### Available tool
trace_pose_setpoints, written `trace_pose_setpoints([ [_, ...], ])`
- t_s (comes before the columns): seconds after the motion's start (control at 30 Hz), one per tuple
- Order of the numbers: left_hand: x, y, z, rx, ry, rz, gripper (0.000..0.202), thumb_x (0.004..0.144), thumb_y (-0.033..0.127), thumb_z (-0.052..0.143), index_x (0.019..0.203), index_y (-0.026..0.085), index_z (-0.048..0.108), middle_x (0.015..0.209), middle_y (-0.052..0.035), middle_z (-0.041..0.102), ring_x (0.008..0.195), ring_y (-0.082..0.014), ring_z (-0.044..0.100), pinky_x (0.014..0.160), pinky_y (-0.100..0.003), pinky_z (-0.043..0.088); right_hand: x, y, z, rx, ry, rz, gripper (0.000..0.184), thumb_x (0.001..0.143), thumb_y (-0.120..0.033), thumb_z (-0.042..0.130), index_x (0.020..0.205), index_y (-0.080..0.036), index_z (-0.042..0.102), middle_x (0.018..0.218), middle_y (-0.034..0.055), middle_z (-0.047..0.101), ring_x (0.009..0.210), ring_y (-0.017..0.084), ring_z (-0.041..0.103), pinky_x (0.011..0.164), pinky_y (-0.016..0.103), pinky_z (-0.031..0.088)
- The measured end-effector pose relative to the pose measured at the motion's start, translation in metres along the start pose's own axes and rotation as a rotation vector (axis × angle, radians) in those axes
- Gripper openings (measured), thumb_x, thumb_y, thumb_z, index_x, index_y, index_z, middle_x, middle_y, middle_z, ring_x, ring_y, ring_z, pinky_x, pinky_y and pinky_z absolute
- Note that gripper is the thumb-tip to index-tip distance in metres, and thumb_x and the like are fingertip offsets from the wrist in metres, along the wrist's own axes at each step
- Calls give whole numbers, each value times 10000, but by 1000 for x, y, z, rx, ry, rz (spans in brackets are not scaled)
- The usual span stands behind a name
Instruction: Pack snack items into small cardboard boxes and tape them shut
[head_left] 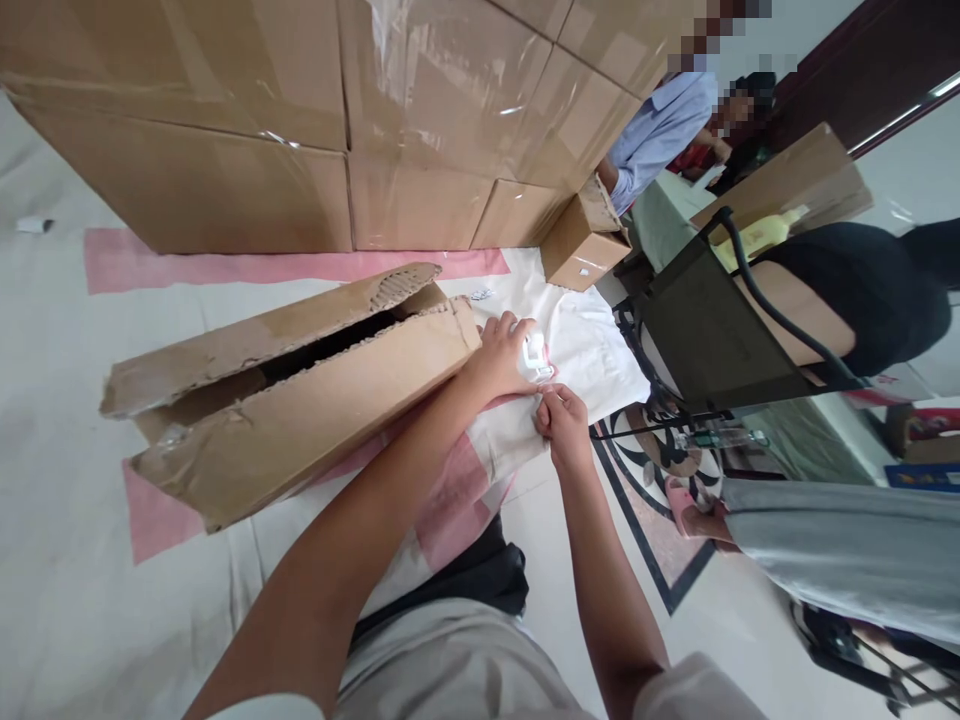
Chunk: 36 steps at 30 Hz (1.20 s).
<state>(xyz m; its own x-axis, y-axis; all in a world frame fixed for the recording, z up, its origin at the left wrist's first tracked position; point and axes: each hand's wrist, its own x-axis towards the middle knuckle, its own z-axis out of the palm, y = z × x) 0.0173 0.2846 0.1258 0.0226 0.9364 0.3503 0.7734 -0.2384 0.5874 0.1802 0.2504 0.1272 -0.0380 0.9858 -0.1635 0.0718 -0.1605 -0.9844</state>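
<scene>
My left hand (pixel 504 355) is closed round a small white tape dispenser (pixel 535 358), whose rounded end sticks out past the fingers. Close beside it, my right hand (pixel 562 415) is pinched with thumb against forefinger at the dispenser's near edge. Whatever lies between those fingertips is too small to make out. To the left, a long cardboard box (pixel 330 410) lies on the cloth with its top flaps partly raised and a dark gap between them. My left wrist passes right by the box's right end.
Large taped cartons (pixel 247 180) form a wall at the back. A small open carton (pixel 585 245) sits at their right end. Pink-and-white cloth (pixel 454 500) covers the table. Right of it are a black chair (pixel 712 340) and several people, one in a blue shirt (pixel 664 130).
</scene>
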Motion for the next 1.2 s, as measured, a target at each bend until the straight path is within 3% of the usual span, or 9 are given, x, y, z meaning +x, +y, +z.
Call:
trace_pose_setpoints([
  [0.23, -2, -3, 2, -56, -53, -8, 929, 639, 514, 839, 1412, 220, 414, 1380, -137, 504, 1264, -343, 470, 1120, -485, 334, 3, 2, 1, -12, -6, -14, 345, 808, -508, 742, 797, -214, 561, 420, -107, 403, 353, 51, 236, 366, 215, 156],
  [0.33, 2, -6, -4, -64, -199, -24, 1033, 615, 497, 840, 1469, 207, 337, 1480, -165, 443, 1401, -372, 368, 1205, -583, 211, 4, 6, 0, -21, 4, -30, 341, 823, -520, 732, 822, -217, 576, 424, -109, 393, 358, 58, 246, 369, 217, 165],
  [0.4, 6, -8, -12, -106, -337, -42, 1053, 638, 571, 806, 1492, 228, 295, 1554, -159, 378, 1472, -373, 291, 1222, -609, 161, 3, 9, 0, -25, 12, -36, 335, 836, -520, 722, 819, -219, 575, 423, -105, 402, 357, 61, 251, 366, 219, 164],
  [0.5, 13, -6, -20, -186, -422, -99, 862, 732, 655, 708, 1430, 275, 372, 1543, -118, 417, 1448, -353, 364, 1205, -575, 218, 1, 11, 0, -26, 25, -44, 325, 856, -504, 713, 803, -220, 565, 425, -100, 415, 359, 58, 248, 368, 217, 152],
  [0.6, 14, 2, -15, -156, -237, -186, 565, 845, 584, 640, 1263, 232, 500, 1307, -106, 581, 1239, -325, 559, 1100, -493, 363, 0, 11, -1, -22, 26, -53, 310, 868, -483, 712, 801, -220, 564, 428, -99, 410, 370, 57, 246, 383, 216, 141],
  [0.67, 12, 7, -8, -90, -83, -226, 444, 889, 516, 619, 1188, 201, 526, 1178, -104, 608, 1120, -306, 606, 1014, -444, 417, 1, 9, -3, -6, -1, -49, 313, 861, -475, 726, 787, -219, 561, 426, -101, 391, 377, 57, 243, 398, 219, 146],
  [0.73, 9, 11, -1, -44, -3, -245, 386, 900, 469, 623, 1160, 199, 530, 1134, -100, 608, 1074, -294, 611, 962, -416, 432, 3, 4, -8, 13, -61, -11, 311, 847, -470, 742, 783, -216, 574, 422, -105, 368, 380, 57, 232, 413, 225, 157],
  [0.9, 4, 10, 3, -14, 39, -268, 342, 919, 495, 612, 1113, 223, 539, 1103, -89, 606, 1050, -287, 604, 929, -405, 437, 10, -19, -20, -76, -166, 90, 301, 816, -458, 765, 779, -184, 648, 431, -83, 392, 413, 61, 250, 449, 236, 161],
  [1.2, 3, 8, 2, -54, 69, -278, 347, 926, 542, 594, 1070, 229, 550, 1109, -89, 587, 1065, -294, 581, 901, -408, 449, 6, -41, -19, -212, -134, 110, 246, 785, -413, 755, 801, -181, 672, 440, -72, 417, 419, 61, 268, 443, 230, 135],
])
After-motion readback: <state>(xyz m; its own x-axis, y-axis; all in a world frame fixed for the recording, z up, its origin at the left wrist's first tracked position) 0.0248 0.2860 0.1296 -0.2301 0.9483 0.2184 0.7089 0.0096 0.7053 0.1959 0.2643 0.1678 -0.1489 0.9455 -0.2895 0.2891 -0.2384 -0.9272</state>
